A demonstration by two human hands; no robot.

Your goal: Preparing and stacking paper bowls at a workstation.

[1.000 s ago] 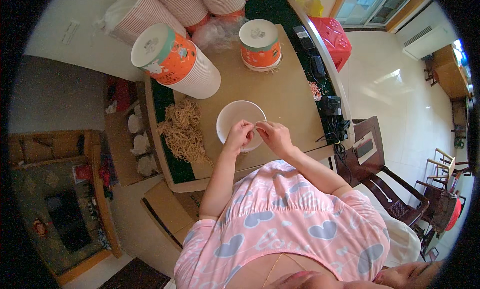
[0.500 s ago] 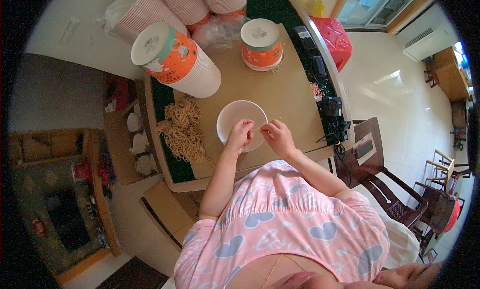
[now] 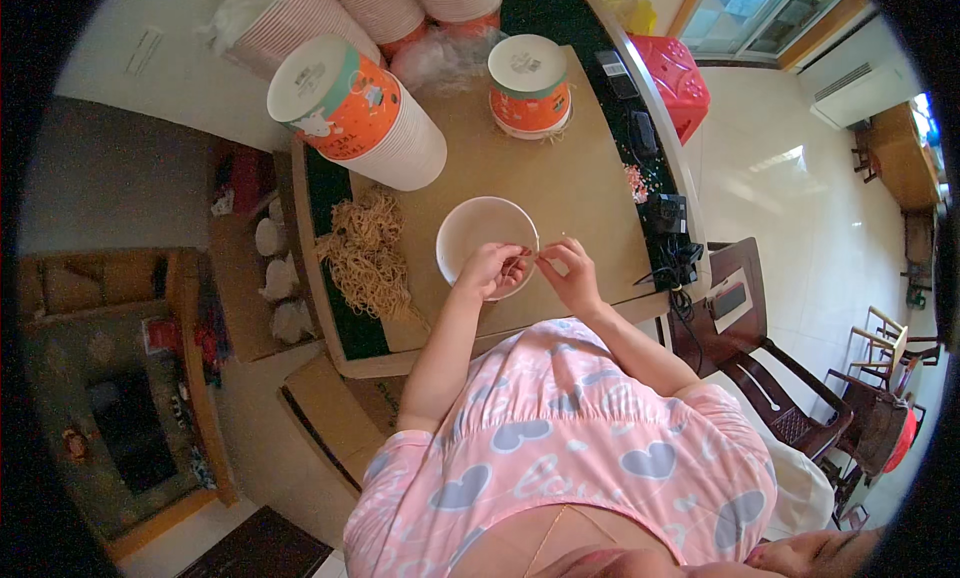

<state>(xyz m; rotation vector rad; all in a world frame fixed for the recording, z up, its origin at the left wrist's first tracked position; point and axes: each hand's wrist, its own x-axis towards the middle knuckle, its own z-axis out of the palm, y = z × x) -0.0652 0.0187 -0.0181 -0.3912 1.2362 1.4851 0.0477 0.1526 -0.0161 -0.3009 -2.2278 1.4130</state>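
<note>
Near the table's front edge an open white paper tub [image 3: 470, 228] faces up, its inside visible. My left hand [image 3: 492, 270] is over its near rim, fingers curled round a thin pale cord [image 3: 521, 257], partly hidden by the fingers. At the tub's right rim my right hand [image 3: 572, 276] pinches the same strand between thumb and forefinger, close to the left fingertips. A tangled heap of tan cord [image 3: 362, 258] lies left of the tub. Behind it leans a tall stack of white tubs [image 3: 405, 138] with an orange and green one outermost.
A shorter upside-down tub stack [image 3: 528, 108] stands at the back on the brown board [image 3: 590, 168], with cord ends under it. More nested tubs [image 3: 290, 23] and clear plastic [image 3: 445, 63] line the wall. Black devices and cables [image 3: 672, 243] run along the right edge, beside a wooden chair [image 3: 750, 308].
My left hand has turned, its fingers loosening slightly round the cord. The right hand has shifted a little rightward, its fingers more spread above the pinch. The view has moved slightly.
</note>
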